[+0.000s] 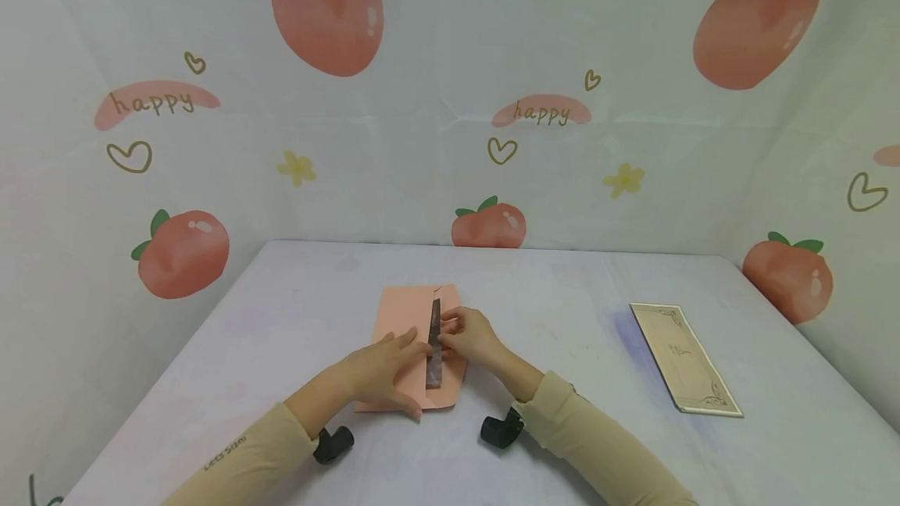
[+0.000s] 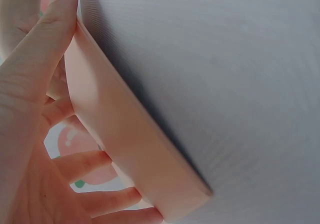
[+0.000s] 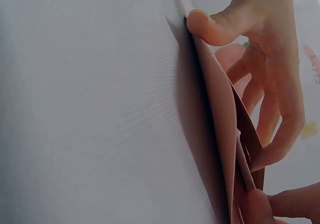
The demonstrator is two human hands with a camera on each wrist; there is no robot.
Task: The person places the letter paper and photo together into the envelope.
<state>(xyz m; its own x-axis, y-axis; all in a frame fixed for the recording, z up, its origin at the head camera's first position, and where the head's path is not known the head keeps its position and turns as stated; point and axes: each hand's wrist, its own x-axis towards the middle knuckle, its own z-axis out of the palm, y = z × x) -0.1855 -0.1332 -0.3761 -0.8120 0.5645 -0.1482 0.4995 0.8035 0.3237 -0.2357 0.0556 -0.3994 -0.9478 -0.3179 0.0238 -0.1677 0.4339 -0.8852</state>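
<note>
A person in beige sleeves worked at a pink envelope (image 1: pixel 404 326) that lay flat near the middle of a pale table (image 1: pixel 562 287). The left hand (image 1: pixel 383 369) rested on the envelope's near left part, fingers stretched out and flat on the paper, thumb at its near edge. The right hand (image 1: pixel 471 334) lay just beside it, its curled fingertips pinching a dark brown strip (image 1: pixel 433 354) that ran lengthwise down the envelope's right half; the strip appeared to be the inner side of an opened flap, though the head view was too small to be sure. In the right wrist view, the thumb (image 3: pixel 212 29) pressed the pink paper's edge against the table while the fingers curled behind the sheet. A cream card with ornate corners (image 1: pixel 685 358) lay well apart to the right. Peach-patterned cloth (image 1: pixel 326 10) hung behind the table.
</note>
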